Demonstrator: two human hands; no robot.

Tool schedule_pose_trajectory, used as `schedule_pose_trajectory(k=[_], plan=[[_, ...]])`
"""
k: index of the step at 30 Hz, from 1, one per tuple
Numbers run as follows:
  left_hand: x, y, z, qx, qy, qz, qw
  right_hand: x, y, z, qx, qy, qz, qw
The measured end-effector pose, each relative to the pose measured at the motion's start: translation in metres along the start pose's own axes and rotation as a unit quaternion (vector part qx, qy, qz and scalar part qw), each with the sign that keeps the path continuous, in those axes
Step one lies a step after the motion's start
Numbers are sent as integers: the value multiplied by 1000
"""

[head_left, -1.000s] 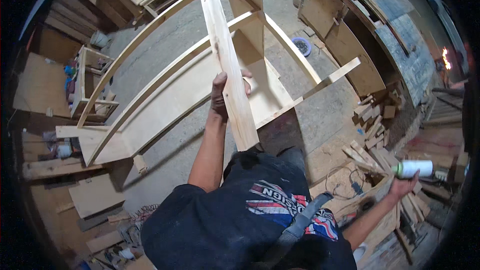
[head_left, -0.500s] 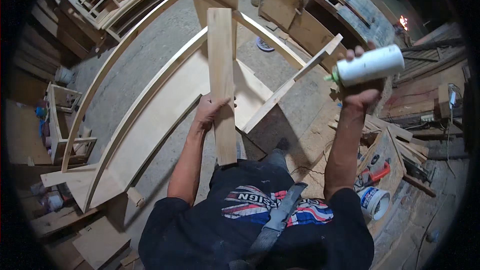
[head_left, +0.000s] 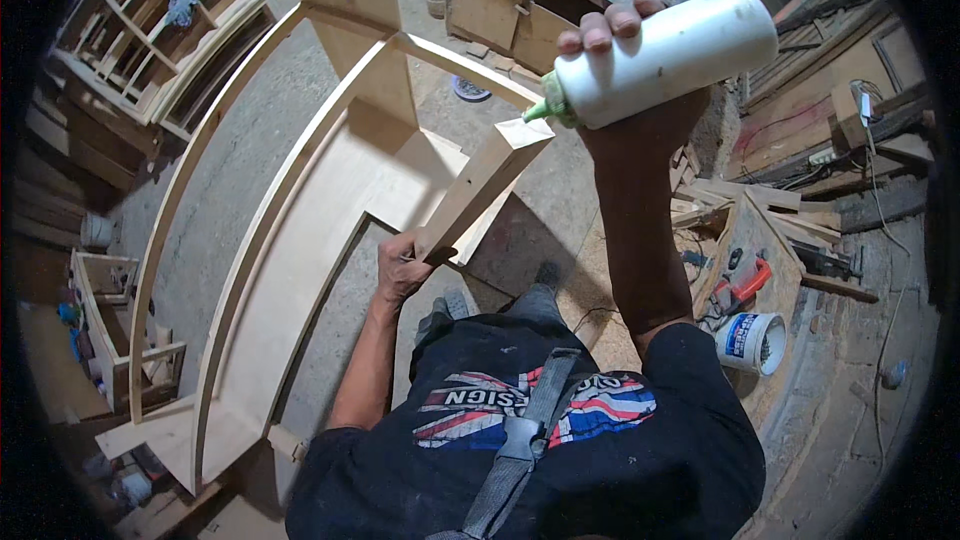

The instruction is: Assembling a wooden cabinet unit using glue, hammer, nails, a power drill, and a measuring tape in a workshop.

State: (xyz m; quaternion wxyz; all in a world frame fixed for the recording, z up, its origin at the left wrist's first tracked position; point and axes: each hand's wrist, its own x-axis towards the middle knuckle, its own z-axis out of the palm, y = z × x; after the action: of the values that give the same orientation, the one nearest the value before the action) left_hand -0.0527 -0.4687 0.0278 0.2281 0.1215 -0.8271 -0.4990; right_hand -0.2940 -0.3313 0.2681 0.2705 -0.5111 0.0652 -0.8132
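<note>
A cluttered woodshop lies below me: grey concrete floor (head_left: pixel 250 130), a big curved wooden frame (head_left: pixel 290 240) on it. My left hand (head_left: pixel 400 268) is clamped round the near end of a wooden plank (head_left: pixel 480 190), tilted up to the right. My right hand (head_left: pixel 640 110) is wrapped round a white glue bottle (head_left: pixel 670 55), green nozzle at the plank's top end. I'd keep the plank steady and squeeze gently. Open room lies left; a white tub (head_left: pixel 750 340) and scrap crowd the right.
</note>
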Motion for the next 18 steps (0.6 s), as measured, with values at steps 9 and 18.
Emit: schedule_pose_trajectory(k=[9,18], plan=[[14,2,4,-44,-17,13,999,-14,5,-6,-5,32,-7,999],[17,-13,3,-43,-6,55,998,-25,-8,-16,-28,62,-11,998]])
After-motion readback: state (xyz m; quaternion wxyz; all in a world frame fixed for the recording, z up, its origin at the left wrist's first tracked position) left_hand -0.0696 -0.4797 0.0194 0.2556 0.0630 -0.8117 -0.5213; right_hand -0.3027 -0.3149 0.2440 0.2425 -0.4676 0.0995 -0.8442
